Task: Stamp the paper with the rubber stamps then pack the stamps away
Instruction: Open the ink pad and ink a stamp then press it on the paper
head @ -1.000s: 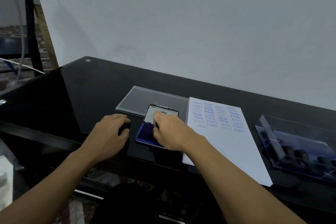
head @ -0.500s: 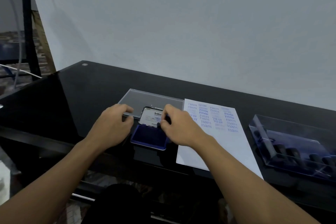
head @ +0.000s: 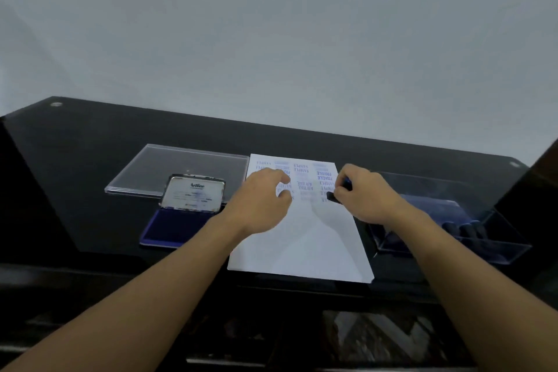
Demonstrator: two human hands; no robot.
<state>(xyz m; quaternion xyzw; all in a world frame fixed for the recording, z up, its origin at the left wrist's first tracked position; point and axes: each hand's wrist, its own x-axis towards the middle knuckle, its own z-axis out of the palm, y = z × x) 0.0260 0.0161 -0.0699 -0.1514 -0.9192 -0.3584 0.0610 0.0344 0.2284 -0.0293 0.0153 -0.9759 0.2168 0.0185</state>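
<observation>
My right hand [head: 367, 195] pinches a dark rubber stamp [head: 335, 196] over the paper [head: 302, 238]; its face is hidden, and the blue prints beyond my knuckles blur. My left hand [head: 262, 201] hovers loosely curled, holding nothing. Left of it sits the open ink pad [head: 175, 225]. Right of my right wrist, more stamps [head: 465, 229] sit murkily in a clear box [head: 495, 254].

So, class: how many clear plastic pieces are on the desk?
2. A flat clear lid lies behind the ink pad, left of the paper; a clear box sits at the right.
</observation>
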